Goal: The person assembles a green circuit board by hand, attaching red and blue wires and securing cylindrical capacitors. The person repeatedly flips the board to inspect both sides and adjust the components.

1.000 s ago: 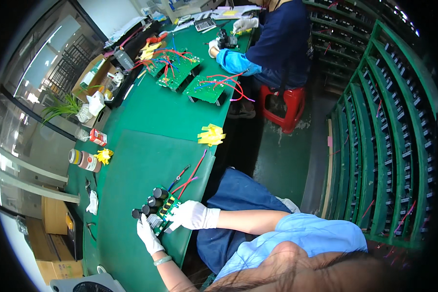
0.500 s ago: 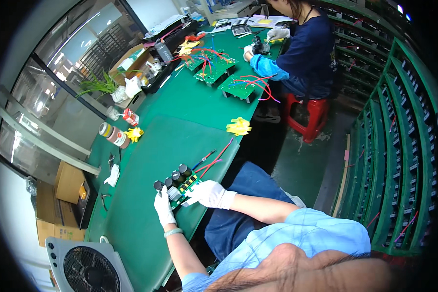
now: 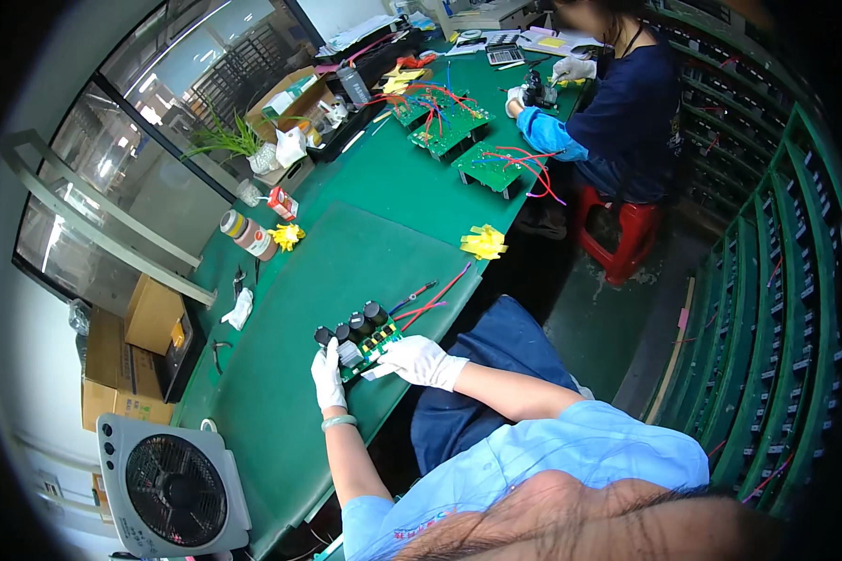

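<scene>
A green circuit board (image 3: 370,352) with several black cylindrical capacitors, yellow parts and a grey block is held above the near part of the green mat. My left hand (image 3: 328,377), in a white glove, grips its left end. Along the near right edge my right hand (image 3: 421,362), gloved as well, is closed on the board, its fingertips partly hidden. Red and dark wires (image 3: 428,306) run from the board's far right side over the mat.
Several wired green boards (image 3: 446,126) lie farther up the bench near a co-worker (image 3: 617,112) on a red stool (image 3: 617,238). Yellow tape pieces (image 3: 484,242), a bottle (image 3: 248,235), pliers (image 3: 220,356) and a box fan (image 3: 175,486) stand or lie around the mat. Green racks (image 3: 758,309) line the right.
The whole view has shifted, so the bench and surroundings appear farther right and slightly lower. Both hands keep their hold on the circuit board, with little other visible change.
</scene>
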`<move>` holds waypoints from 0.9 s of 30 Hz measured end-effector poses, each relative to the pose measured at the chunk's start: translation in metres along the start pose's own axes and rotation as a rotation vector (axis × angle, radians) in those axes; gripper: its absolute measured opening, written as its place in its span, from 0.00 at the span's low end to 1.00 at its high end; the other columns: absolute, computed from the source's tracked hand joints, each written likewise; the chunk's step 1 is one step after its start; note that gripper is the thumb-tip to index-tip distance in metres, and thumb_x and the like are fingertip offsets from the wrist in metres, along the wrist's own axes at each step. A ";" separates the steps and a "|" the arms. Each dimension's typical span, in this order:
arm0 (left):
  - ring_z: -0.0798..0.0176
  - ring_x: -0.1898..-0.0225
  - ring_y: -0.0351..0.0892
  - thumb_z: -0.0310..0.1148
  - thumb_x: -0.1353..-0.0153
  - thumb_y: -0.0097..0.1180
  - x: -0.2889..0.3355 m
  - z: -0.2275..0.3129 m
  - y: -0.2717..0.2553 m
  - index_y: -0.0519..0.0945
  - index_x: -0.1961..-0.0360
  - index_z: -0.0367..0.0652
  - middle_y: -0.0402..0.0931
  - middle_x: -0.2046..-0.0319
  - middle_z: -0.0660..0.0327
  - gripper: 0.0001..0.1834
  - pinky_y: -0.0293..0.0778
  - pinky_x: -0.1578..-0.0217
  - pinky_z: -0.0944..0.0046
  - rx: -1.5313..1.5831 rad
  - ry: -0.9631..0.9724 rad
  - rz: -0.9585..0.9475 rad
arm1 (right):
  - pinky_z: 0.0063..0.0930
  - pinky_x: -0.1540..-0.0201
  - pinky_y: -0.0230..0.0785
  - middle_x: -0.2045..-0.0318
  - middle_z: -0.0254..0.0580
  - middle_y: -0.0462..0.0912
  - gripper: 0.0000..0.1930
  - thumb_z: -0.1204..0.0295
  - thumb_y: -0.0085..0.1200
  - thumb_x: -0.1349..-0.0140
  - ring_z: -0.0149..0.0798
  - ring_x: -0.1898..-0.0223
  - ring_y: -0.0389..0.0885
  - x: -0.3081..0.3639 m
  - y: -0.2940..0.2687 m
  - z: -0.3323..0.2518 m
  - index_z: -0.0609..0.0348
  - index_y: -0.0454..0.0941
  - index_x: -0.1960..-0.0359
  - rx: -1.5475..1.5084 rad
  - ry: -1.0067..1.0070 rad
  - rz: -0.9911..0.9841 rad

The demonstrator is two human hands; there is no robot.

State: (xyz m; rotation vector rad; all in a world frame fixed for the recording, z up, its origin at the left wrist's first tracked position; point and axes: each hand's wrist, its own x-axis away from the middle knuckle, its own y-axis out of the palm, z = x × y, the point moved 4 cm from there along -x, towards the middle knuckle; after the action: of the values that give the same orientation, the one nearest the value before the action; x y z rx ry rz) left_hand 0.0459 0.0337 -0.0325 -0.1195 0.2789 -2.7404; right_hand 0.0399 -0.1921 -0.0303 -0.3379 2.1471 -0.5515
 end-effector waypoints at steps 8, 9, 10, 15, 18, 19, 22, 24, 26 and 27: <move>0.72 0.66 0.74 0.44 0.32 0.53 0.004 0.009 0.012 0.79 0.56 0.35 0.80 0.65 0.63 0.19 0.71 0.62 0.69 0.020 0.003 -0.017 | 0.39 0.63 0.72 0.68 0.40 0.79 0.15 0.69 0.55 0.43 0.46 0.66 0.80 0.009 0.002 0.010 0.52 0.80 0.53 -0.029 -0.052 0.017; 0.72 0.65 0.73 0.43 0.32 0.53 0.003 0.005 0.005 0.79 0.55 0.35 0.79 0.64 0.63 0.19 0.70 0.62 0.69 -0.009 -0.016 -0.008 | 0.39 0.65 0.71 0.69 0.40 0.78 0.14 0.69 0.55 0.43 0.45 0.67 0.79 0.005 0.001 0.003 0.52 0.80 0.54 -0.042 -0.052 -0.019; 0.72 0.65 0.73 0.43 0.32 0.53 0.003 0.003 0.004 0.79 0.55 0.35 0.79 0.64 0.63 0.20 0.70 0.61 0.69 -0.029 -0.021 0.010 | 0.39 0.66 0.71 0.70 0.40 0.78 0.14 0.69 0.55 0.43 0.45 0.68 0.79 0.003 -0.004 0.001 0.51 0.80 0.54 -0.046 -0.050 -0.057; 0.71 0.61 0.72 0.42 0.34 0.57 0.007 0.008 0.005 0.77 0.52 0.32 0.77 0.61 0.62 0.21 0.69 0.57 0.68 -0.010 -0.061 0.012 | 0.39 0.67 0.69 0.71 0.39 0.76 0.14 0.70 0.57 0.47 0.46 0.69 0.77 0.007 -0.010 0.004 0.52 0.79 0.56 -0.054 -0.122 -0.117; 0.71 0.60 0.72 0.41 0.35 0.58 0.004 0.008 0.006 0.77 0.52 0.32 0.77 0.60 0.62 0.21 0.69 0.56 0.68 0.029 -0.112 -0.013 | 0.39 0.67 0.69 0.70 0.39 0.76 0.15 0.70 0.57 0.46 0.45 0.69 0.77 0.003 -0.015 0.006 0.51 0.79 0.55 -0.064 -0.143 -0.135; 0.71 0.60 0.72 0.41 0.35 0.58 0.002 0.006 0.003 0.77 0.52 0.32 0.77 0.60 0.62 0.21 0.69 0.56 0.68 0.038 -0.122 -0.018 | 0.39 0.67 0.70 0.71 0.38 0.76 0.15 0.70 0.56 0.45 0.45 0.69 0.77 0.002 -0.016 0.006 0.51 0.79 0.54 -0.071 -0.139 -0.144; 0.71 0.59 0.72 0.41 0.35 0.58 -0.010 -0.009 -0.003 0.77 0.51 0.32 0.77 0.59 0.62 0.22 0.69 0.55 0.67 0.079 -0.151 -0.056 | 0.38 0.67 0.70 0.71 0.38 0.76 0.15 0.68 0.54 0.41 0.44 0.69 0.77 -0.003 -0.021 0.006 0.48 0.79 0.52 -0.083 -0.127 -0.194; 0.70 0.57 0.73 0.42 0.35 0.58 -0.010 -0.018 -0.009 0.77 0.49 0.35 0.77 0.57 0.62 0.21 0.70 0.52 0.67 0.188 -0.231 -0.155 | 0.38 0.66 0.71 0.71 0.37 0.76 0.14 0.66 0.52 0.38 0.44 0.69 0.78 -0.013 -0.028 -0.001 0.45 0.79 0.50 -0.096 -0.120 -0.285; 0.71 0.59 0.75 0.42 0.36 0.59 -0.013 -0.011 -0.018 0.77 0.50 0.37 0.77 0.59 0.65 0.20 0.74 0.58 0.68 0.282 -0.256 -0.183 | 0.37 0.65 0.73 0.62 0.37 0.83 0.15 0.62 0.44 0.33 0.44 0.63 0.81 -0.012 -0.013 0.012 0.40 0.80 0.49 -0.243 -0.105 -0.420; 0.72 0.62 0.76 0.42 0.36 0.59 -0.016 -0.027 -0.031 0.77 0.51 0.38 0.77 0.62 0.66 0.19 0.75 0.63 0.69 0.351 -0.335 -0.217 | 0.38 0.65 0.74 0.62 0.38 0.84 0.15 0.62 0.45 0.33 0.45 0.63 0.81 -0.017 -0.015 0.009 0.42 0.80 0.49 -0.274 0.011 -0.514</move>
State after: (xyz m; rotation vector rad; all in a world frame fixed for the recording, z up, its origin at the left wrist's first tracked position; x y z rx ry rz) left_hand 0.0460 0.0731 -0.0531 -0.5309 -0.3225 -2.8676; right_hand 0.0577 -0.2001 -0.0155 -1.0582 2.1477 -0.5384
